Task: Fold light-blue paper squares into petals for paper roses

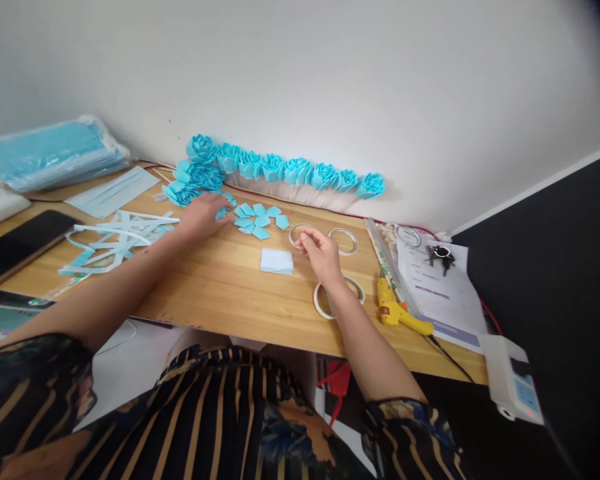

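My left hand reaches down at the edge of some cut light-blue fabric petals on the table. Its thumb and finger are apart, and a blue piece shows between them. Just left of centre, blue fabric flowers are heaped behind that hand. Over the middle of the table, my right hand has its fingertips pinched together; whatever is in them is too small to make out. Beside it lies a folded stack of pale-blue fabric. Rolls of white tape surround the right hand, one partly hidden under the wrist.
A row of blue flowers leans along the wall. Cut mask strips, a flat mask, a phone and a bagged mask pack occupy the left. On the right are a yellow glue gun, papers and keys.
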The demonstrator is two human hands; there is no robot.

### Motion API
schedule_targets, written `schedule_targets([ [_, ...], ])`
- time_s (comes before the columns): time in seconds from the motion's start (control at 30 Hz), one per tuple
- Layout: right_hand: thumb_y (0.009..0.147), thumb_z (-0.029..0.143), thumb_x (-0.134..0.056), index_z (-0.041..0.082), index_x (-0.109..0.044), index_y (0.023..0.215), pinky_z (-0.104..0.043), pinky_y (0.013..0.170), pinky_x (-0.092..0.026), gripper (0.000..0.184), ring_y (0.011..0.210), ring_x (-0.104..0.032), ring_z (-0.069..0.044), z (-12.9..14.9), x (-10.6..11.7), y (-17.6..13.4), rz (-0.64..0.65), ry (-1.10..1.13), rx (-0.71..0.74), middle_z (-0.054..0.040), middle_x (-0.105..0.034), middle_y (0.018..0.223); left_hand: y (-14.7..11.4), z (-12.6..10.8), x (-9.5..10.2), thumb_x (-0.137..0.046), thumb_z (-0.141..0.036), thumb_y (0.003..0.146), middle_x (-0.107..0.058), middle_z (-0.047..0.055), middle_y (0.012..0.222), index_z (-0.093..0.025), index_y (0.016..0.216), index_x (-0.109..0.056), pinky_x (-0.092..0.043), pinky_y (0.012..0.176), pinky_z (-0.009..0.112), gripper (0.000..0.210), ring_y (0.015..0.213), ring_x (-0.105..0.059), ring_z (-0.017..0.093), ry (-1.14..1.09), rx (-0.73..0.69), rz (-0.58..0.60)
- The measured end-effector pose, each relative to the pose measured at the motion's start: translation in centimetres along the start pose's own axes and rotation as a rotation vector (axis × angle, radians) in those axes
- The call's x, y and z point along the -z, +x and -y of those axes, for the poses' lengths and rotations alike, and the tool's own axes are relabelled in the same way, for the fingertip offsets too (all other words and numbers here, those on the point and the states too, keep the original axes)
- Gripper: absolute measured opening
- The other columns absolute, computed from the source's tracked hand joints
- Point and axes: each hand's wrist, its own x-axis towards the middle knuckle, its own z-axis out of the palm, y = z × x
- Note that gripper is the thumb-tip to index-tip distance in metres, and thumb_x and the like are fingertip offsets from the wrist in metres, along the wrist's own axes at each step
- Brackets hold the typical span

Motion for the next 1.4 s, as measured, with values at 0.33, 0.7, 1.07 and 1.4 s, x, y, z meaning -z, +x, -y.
schedule_targets([
  [0.33, 0.087, 0.032, -0.062, 0.023, -0.072, 0.081, -0.027, 0.067, -0.043, 0.015, 0.069, -0.062, -0.015, 1.6, 0.6, -0.8, 0.325, -0.495, 0.218, 0.0, -0.072, 0.076, 0.7, -10.1, -0.8, -0.058, -0.029, 0.084, -0.075, 0.003, 0.081, -0.018, 0.088, -0.073, -0.044, 0.064, 0.025, 0.019, 0.071, -0.065, 0.017, -0.502, -0.028, 0.185],
  [0.7, 0.092, 0.03, -0.06, 0.023, -0.071, 0.098, -0.03, 0.078, -0.043, 0.014, 0.09, -0.064, -0.019, 2.0, 0.3, -1.3, 0.559, -0.755, 0.406, -0.0037, -0.073, 0.094, -0.8, -9.9, -2.5, -0.055, -0.028, 0.082, -0.066, 0.0, 0.066, -0.015, 0.083, -0.071, -0.038, 0.057, 0.023, 0.02, 0.062, -0.055, 0.013, -0.728, 0.069, 0.29],
  [1.07, 0.089, 0.017, -0.054, 0.022, -0.067, 0.087, -0.027, 0.072, -0.041, 0.014, 0.082, -0.063, -0.016, 1.3, -1.2, -1.9, 0.533, -0.721, 0.325, -0.0027, -0.072, 0.091, -0.9, -9.9, -2.8, -0.055, -0.029, 0.083, -0.068, 0.001, 0.068, -0.017, 0.082, -0.071, -0.039, 0.057, 0.023, 0.019, 0.062, -0.057, 0.013, -0.767, 0.075, 0.289],
  [1.4, 0.085, 0.022, -0.054, 0.024, -0.064, 0.088, -0.025, 0.065, -0.042, 0.01, 0.068, -0.062, -0.014, 1.1, -0.8, -1.5, 0.35, -0.556, 0.11, 0.0012, -0.072, 0.083, -0.5, -10.1, -1.6, -0.046, -0.044, 0.09, -0.064, 0.002, 0.068, -0.015, 0.073, -0.067, -0.041, 0.061, 0.025, 0.04, 0.065, -0.057, 0.014, -0.851, 0.057, 0.265],
])
